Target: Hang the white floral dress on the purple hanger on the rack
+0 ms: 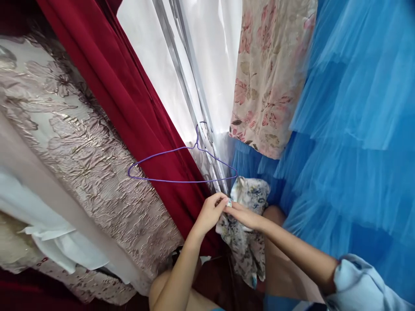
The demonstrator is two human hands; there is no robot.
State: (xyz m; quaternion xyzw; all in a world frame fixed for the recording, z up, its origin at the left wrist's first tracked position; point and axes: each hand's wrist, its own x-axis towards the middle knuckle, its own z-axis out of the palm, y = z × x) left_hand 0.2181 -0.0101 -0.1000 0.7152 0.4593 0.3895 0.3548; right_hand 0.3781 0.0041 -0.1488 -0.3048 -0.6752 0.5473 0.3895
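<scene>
A floral-patterned cloth garment (244, 248), white with grey and blue marks, hangs down from between my two hands. My left hand (211, 211) pinches a small edge of it with curled fingers. Close against it, my right hand (243, 214) grips the same fabric, its fingertips meeting those of the left. Part of the garment bunches up behind my right hand. Just above my hands, a purple wire hanger (168, 180) hangs by its hook with nothing on it. What exactly my fingertips pinch is too small to make out.
Metal rails (184, 65) run down the middle behind the hanger. A dark red curtain (129, 103) and shiny embossed floral fabric (87, 147) hang at left. To the right hang a pink-flowered cloth (262, 86) and a layered blue tulle dress (350, 129). White fabric (214, 56) hangs at the back.
</scene>
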